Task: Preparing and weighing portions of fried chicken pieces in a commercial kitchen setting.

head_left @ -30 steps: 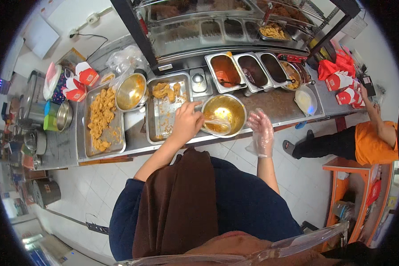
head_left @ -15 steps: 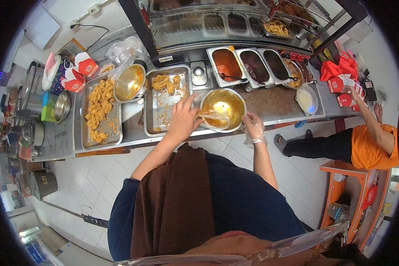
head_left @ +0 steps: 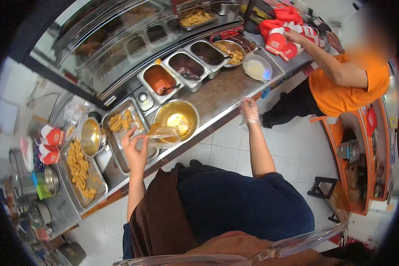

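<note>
While the bare left hand (head_left: 135, 147) pinches a crumpled, sauce-smeared piece of clear plastic (head_left: 162, 131) between its thumb and fingers, the right hand (head_left: 249, 107), in a clear plastic glove, is held up near the front edge of a metal counter (head_left: 228, 91), well apart from the left. The right hand's fingers are curled, and I cannot tell whether they grip anything. The plastic stretches rightward from the left hand over the near left part of a round metal bowl (head_left: 187, 114), whose inside is coated with orange-yellow sauce; whether the two touch is unclear. Just left of the bowl is a metal tray (head_left: 121, 151) with a few pieces of fried chicken (head_left: 123, 120) at its far end. Further left, a second metal bowl (head_left: 90, 136) stands between that tray and another tray (head_left: 95, 181), which bears a long heap of fried chicken. Beyond the sauce-coated bowl, three metal tubs (head_left: 195, 85) stand in a row, the nearest holding red-orange sauce and the others darker contents. Behind them rises a glass display case (head_left: 113, 53). At the upper right, another person (head_left: 348, 91) in an orange shirt reaches to red and white boxes (head_left: 277, 43).
</note>
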Demonstrator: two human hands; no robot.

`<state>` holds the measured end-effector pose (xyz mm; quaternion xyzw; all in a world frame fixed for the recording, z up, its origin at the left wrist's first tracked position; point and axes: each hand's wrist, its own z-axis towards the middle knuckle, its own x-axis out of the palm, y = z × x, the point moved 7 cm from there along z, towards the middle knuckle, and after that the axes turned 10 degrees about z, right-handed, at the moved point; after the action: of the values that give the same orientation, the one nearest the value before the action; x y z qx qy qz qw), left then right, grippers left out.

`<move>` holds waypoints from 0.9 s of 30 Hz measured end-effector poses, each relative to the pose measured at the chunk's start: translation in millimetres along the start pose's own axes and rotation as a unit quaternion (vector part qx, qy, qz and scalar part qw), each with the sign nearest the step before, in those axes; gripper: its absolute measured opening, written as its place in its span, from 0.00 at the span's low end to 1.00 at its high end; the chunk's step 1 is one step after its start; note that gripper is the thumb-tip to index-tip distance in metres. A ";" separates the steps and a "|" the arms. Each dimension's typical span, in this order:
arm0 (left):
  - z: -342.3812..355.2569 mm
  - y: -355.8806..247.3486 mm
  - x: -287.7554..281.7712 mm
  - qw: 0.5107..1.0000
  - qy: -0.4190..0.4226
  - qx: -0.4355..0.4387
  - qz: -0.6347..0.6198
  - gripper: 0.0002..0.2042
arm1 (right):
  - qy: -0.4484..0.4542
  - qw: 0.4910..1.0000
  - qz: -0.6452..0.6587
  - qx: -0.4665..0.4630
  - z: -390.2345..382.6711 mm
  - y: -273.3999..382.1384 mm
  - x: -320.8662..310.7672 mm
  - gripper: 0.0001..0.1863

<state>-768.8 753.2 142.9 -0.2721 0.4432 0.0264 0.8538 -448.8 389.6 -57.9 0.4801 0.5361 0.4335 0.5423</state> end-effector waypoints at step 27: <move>-47.1 16.4 8.7 0.973 0.024 -0.214 0.083 0.15 | 0.116 0.961 -0.037 -0.249 -43.4 66.0 32.9 0.11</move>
<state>-803.2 742.4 107.4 -0.4112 0.4683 0.1847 0.7599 -487.5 435.2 3.3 0.2566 0.4875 0.5857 0.5945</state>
